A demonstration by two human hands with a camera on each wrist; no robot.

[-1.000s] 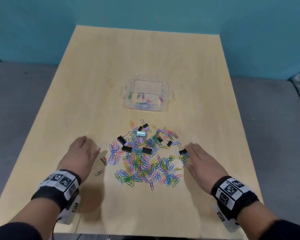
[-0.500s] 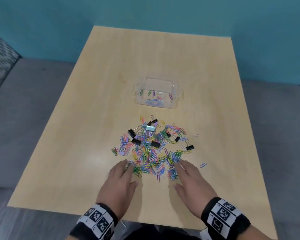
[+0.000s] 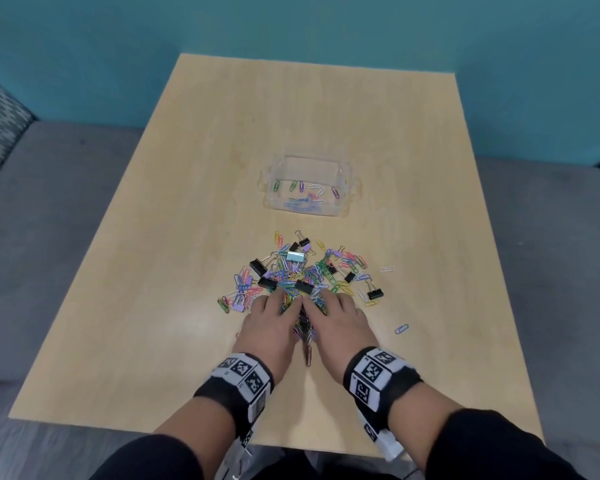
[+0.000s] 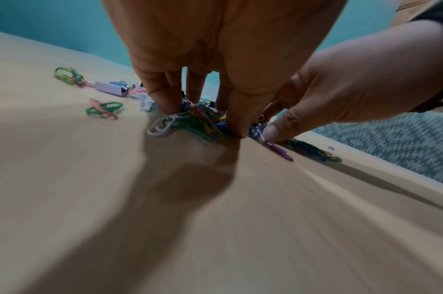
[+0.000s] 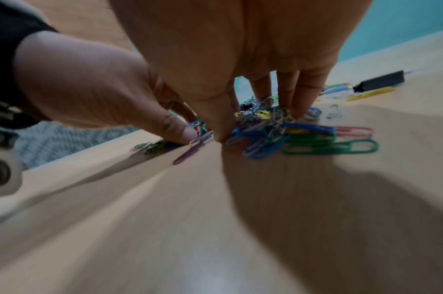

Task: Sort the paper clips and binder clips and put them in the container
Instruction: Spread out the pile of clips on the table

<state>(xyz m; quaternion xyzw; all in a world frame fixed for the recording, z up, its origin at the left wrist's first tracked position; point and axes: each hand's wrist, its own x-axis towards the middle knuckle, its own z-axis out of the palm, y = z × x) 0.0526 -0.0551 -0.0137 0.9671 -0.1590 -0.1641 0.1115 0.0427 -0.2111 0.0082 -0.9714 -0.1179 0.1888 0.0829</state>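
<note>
Head | both hands' fingers (image 3: 278, 301) straight, pressing paper clips (image 3: 293, 284) | purple clip (image 5: 189, 152) lengthwise toward camera

No readable text, brand, number or label anywhere. Only signs: black-and-white square coded markers on the wristbands — left wristband (image 3: 244, 374) just behind the left grip (image 3: 270, 326), right wristband (image 3: 376, 375) just behind the right grip (image 3: 336, 323). Patterns only, no letters legible. Clips, container, desk: unmarked as far as can be seen.
</note>
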